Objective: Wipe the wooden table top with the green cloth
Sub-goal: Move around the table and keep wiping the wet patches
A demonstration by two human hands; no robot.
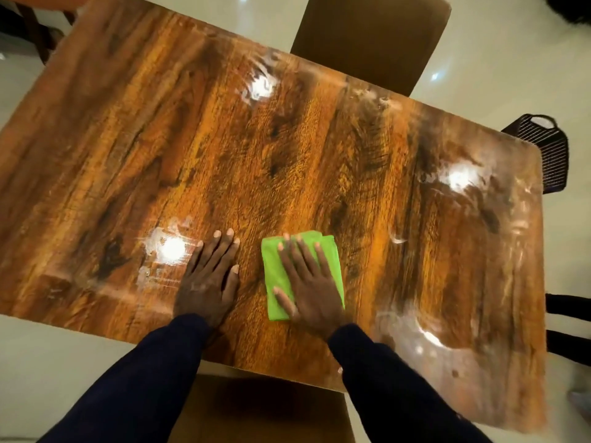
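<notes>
My right hand (pixel 308 282) lies flat on the green cloth (pixel 281 266), fingers straight and spread, pressing it against the table (pixel 287 148) near the edge closest to me. The cloth is folded into a rough rectangle and shows around my fingers and thumb. My left hand (pixel 209 279) rests palm down on the bare wood just beside the cloth, fingers straight, holding nothing. Bright light reflections and pale smears show on the glossy top. A brown chair (pixel 374 36) stands at the far side, and a dark basket (pixel 547 148) sits on the floor to the right.
</notes>
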